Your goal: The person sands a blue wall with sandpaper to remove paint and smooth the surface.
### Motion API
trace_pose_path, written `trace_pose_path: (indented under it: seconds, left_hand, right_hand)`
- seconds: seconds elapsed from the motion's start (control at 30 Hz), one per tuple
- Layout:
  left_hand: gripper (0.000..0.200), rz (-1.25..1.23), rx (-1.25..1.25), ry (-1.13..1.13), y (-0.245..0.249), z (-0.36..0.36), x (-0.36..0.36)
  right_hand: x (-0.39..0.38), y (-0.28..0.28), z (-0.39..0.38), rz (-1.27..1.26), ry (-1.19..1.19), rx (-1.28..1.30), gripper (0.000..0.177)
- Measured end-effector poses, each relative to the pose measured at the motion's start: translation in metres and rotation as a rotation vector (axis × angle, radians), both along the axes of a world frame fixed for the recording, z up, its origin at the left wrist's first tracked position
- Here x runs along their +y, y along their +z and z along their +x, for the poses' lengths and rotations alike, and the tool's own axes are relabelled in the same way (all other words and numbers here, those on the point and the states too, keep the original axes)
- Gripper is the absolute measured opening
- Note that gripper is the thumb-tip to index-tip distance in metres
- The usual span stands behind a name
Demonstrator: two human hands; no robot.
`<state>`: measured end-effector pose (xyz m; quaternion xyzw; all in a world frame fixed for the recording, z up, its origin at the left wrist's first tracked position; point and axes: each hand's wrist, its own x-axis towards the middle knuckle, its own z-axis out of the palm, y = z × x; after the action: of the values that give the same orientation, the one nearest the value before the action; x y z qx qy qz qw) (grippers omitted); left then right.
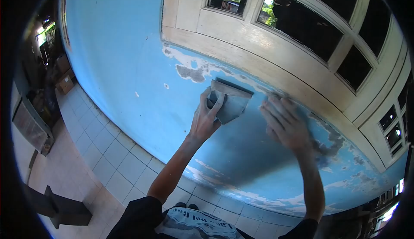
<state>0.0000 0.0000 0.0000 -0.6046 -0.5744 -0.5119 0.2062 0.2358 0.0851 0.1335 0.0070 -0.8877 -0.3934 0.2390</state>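
My left hand (208, 117) is closed around a grey, wedge-shaped tool (233, 103) that looks like a wide scraper, its long straight edge turned up toward the window frame. It stands close against the blue wall (129, 66). Farther right, my right hand (284, 120) reaches to the strip of wall just below the frame, fingers stretched out and blurred by motion. Bare patches (192, 71) of white and grey show along that strip, where blue paint is gone.
Above the wall runs a cream wooden window frame (241, 45) with glass panes. Floor tiles (125, 163) lie along the wall's foot. Cardboard boxes (65, 84) stand at the far left, and a dark bench-like piece (64, 209) is at the lower left.
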Motion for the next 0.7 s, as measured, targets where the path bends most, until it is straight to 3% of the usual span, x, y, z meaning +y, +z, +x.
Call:
trace_pose_path:
  seconds: [0.07,0.17,0.3,0.37,0.5,0.53,0.63,0.7]
  left_hand:
    - [0.083,-0.053,-0.225,-0.026,0.001,0.003,-0.004]
    - [0.074,0.046,-0.238,-0.018,0.003,-0.005,-0.008]
    - [0.083,0.142,-0.125,0.085,-0.001,-0.021,-0.005]
    - [0.084,0.28,-0.289,-0.022,0.005,-0.035,0.004]
    - [0.083,0.093,-0.281,-0.023,0.001,-0.008,0.011]
    - [0.086,0.069,-0.233,-0.114,-0.001,0.001,0.003]
    - [0.088,0.085,-0.21,-0.063,0.002,-0.023,0.004]
    - [0.078,0.253,-0.323,-0.016,0.019,-0.044,0.003]
  right_hand:
    - [-0.001,0.023,-0.009,0.132,-0.061,-0.026,0.047]
    - [0.012,0.046,-0.037,0.183,-0.108,-0.098,0.048]
    - [0.014,0.043,-0.04,0.207,-0.119,-0.074,0.051]
    - [0.011,0.043,-0.04,0.173,-0.143,-0.043,0.054]
    - [0.013,0.04,-0.04,0.169,-0.143,-0.024,0.054]
    - [0.013,0.04,-0.039,0.169,-0.141,-0.022,0.053]
    - [0.014,0.041,-0.039,0.18,-0.144,-0.021,0.051]
    - [0.014,0.039,-0.037,0.182,-0.154,-0.024,0.05]
